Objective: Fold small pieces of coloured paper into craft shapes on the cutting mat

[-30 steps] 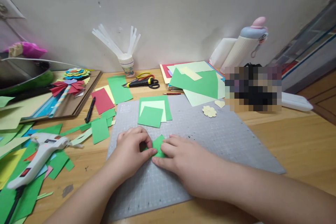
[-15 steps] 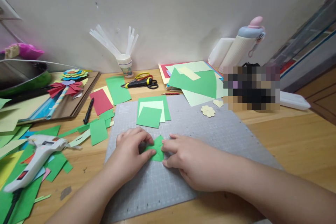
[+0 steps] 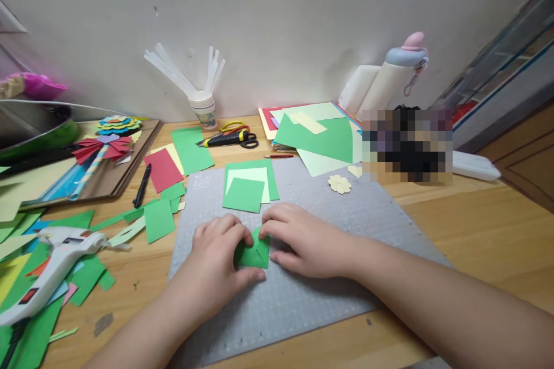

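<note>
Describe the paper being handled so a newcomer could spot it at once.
Start at the grey mat. On it, between the left hand and the right hand, is a small green paper. Unlike the smooth green sheets beyond it, it shows fold lines.

A mat point(image 3: 285, 305) lies on the surface point(image 3: 497, 219), with paper point(image 3: 254, 256) on it between left hand point(image 3: 223, 251) and right hand point(image 3: 305, 239). Left of the mat lies a glue gun point(image 3: 60, 274); behind the mat stands a cup point(image 3: 203, 112).

We see a bare left hand point(image 3: 220, 251) and bare right hand point(image 3: 314, 242), with tapering fingers point(image 3: 279, 232) and forearms point(image 3: 411, 277) uncovered as far as our view reaches.
</note>
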`<state>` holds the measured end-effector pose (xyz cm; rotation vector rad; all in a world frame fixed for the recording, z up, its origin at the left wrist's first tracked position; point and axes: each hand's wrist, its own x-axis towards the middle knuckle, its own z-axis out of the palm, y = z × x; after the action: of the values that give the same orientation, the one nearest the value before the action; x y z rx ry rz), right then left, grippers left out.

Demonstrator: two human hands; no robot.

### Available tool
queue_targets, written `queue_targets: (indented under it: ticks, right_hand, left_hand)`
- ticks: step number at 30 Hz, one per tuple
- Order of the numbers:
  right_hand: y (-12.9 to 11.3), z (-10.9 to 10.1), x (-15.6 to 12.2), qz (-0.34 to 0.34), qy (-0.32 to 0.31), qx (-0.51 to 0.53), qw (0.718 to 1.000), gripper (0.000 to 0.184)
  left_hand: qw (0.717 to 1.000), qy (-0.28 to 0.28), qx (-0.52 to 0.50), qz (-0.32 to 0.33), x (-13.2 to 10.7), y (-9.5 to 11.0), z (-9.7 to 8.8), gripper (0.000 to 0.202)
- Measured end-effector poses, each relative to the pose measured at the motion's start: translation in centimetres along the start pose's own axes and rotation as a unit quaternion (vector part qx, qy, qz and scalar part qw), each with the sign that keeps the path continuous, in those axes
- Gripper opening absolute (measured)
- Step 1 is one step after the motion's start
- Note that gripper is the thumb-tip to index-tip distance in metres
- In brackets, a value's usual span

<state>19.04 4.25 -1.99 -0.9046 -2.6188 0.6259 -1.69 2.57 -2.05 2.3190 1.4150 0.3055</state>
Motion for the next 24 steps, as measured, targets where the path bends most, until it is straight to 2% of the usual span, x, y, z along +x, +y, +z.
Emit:
queue_targets:
  ticks: [5,8,10,13,16,18,21,24]
  right_hand:
    - [0.1,0.1,0.0,0.005,-0.005,0.004,1.0,0.023]
    - [0.1,0.2,0.0,0.01,0.002,0.023,1.0,0.031]
    - [0.1,0.2,0.0,0.013,0.012,0.042,0.999,0.038]
    - [0.2,0.1,-0.1,0.006,0.044,0.067,0.997,0.043]
    - [0.3,-0.1,-0.2,-0.015,0.079,0.075,0.994,0.044]
    - [0.4,-0.1,-0.1,-0.03,0.099,0.08,0.991,0.037]
    - [0.2,0.1,0.0,-0.043,0.129,0.116,0.984,0.015]
    - [-0.5,0.4,0.1,0.013,0.15,0.227,0.962,0.004]
  left_hand:
    - [0.999,-0.023,-0.009,-0.035,0.1,0.0,-0.1,0.007]
    - [0.998,-0.019,-0.044,-0.042,0.3,0.1,-0.2,0.01]
    - [0.994,-0.014,-0.102,-0.046,0.3,0.1,-0.3,0.013]
    - [0.972,-0.001,-0.226,-0.069,0.4,0.2,-0.7,0.017]
    - [0.935,0.013,-0.334,-0.12,0.4,0.3,-1.3,0.021]
    - [0.909,0.011,-0.389,-0.151,0.3,0.5,-1.6,0.023]
    - [0.885,-0.01,-0.435,-0.166,0.2,0.8,-1.7,0.024]
    - [0.876,-0.011,-0.46,-0.149,0.2,1.1,-1.5,0.02]
